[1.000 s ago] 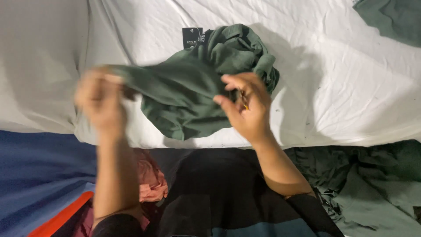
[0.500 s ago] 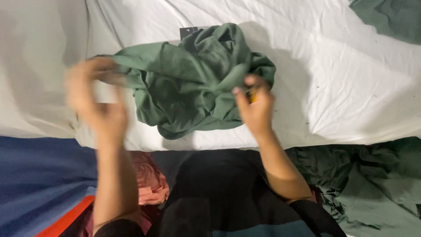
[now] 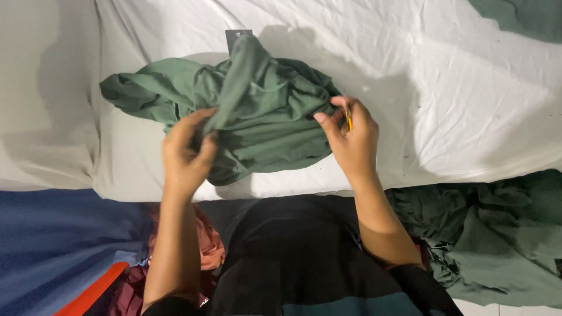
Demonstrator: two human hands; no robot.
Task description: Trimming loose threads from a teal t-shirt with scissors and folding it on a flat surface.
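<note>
Head view: the green garment (image 3: 257,111) lies bunched on the white sheet (image 3: 456,88). The left hand (image 3: 186,153) has moved inward since a second ago, its fingers pinching a fold; the right hand (image 3: 351,137) grips the garment's right edge and a small yellow item.

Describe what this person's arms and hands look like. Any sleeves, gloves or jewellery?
Both arms are bare from wrist to near the elbow, where dark sleeves begin at the bottom of the view. The left hand and right hand wear no gloves; no rings, watch or bracelet show. The nails look short and unpainted.
</note>
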